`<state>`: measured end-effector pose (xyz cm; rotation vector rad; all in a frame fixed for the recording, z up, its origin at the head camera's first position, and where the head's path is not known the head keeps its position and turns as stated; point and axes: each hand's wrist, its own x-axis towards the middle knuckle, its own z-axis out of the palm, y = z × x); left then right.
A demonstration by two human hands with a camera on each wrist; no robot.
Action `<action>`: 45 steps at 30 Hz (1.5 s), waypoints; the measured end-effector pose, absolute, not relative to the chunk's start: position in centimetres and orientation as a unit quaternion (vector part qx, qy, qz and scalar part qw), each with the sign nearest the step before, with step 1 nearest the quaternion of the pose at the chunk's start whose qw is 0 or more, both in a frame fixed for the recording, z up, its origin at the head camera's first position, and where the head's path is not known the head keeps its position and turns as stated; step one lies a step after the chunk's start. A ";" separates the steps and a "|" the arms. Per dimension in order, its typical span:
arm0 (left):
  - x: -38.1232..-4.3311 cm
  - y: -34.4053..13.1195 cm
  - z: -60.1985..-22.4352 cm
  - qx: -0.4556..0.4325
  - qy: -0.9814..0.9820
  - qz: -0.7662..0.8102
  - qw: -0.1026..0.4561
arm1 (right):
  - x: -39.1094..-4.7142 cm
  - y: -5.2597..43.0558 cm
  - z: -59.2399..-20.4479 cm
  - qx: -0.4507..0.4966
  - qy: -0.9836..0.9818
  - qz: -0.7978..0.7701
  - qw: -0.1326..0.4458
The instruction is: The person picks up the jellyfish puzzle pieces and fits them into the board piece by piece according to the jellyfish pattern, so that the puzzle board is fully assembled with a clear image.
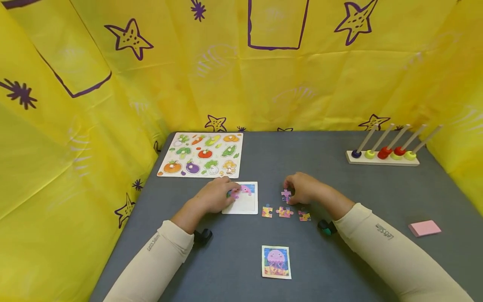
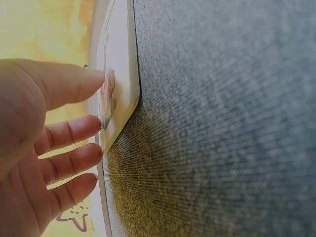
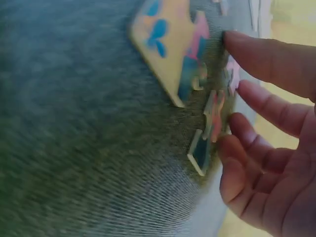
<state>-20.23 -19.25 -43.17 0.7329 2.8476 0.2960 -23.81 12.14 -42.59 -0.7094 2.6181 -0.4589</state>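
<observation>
My left hand (image 1: 216, 195) is over the left side of a white puzzle tray (image 1: 241, 206), thumb and forefinger pinching a pink jigsaw piece (image 2: 106, 94) close over the tray. Another pink piece with a face sits along the tray's upper edge. To the right, my right hand (image 1: 303, 188) pinches a pink-purple jigsaw piece (image 1: 285, 194) at its edges, low over the table. Just in front lie three loose pieces: a yellow-pink one (image 1: 267, 211), a wider one (image 1: 284, 212) and a corner-shaped one (image 1: 304, 216).
A jellyfish picture card (image 1: 276, 262) lies near the front of the grey table. Behind the tray is a vegetable peg board (image 1: 201, 155). A ring-stacking rack (image 1: 383, 157) stands at the back right, and a pink block (image 1: 424, 228) lies at the right.
</observation>
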 end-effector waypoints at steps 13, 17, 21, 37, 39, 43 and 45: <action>-20.4 -19.8 -43.4 0.244 0.959 0.113 0.091 | -24.4 10.3 -42.5 -0.201 0.917 -0.304 0.161; -20.6 -19.9 -43.4 0.243 0.958 0.120 0.089 | -24.9 8.0 -41.7 -0.202 0.907 -0.332 0.164; -20.7 -19.9 -43.2 0.243 0.958 0.122 0.087 | -25.2 4.8 -41.4 -0.199 0.895 -0.349 0.191; -20.4 -19.4 -43.8 0.215 0.964 0.136 0.080 | -24.7 -1.4 -43.4 -0.219 0.928 -0.242 0.179; -20.3 -19.3 -43.8 0.208 0.966 0.133 0.076 | -24.7 -1.6 -43.3 -0.221 0.930 -0.238 0.173; -20.3 -19.1 -43.7 0.203 0.968 0.131 0.072 | -24.8 -1.7 -43.3 -0.210 0.936 -0.228 0.168; -20.3 -19.0 -43.6 0.202 0.968 0.128 0.073 | -24.9 -1.6 -43.3 -0.204 0.939 -0.221 0.164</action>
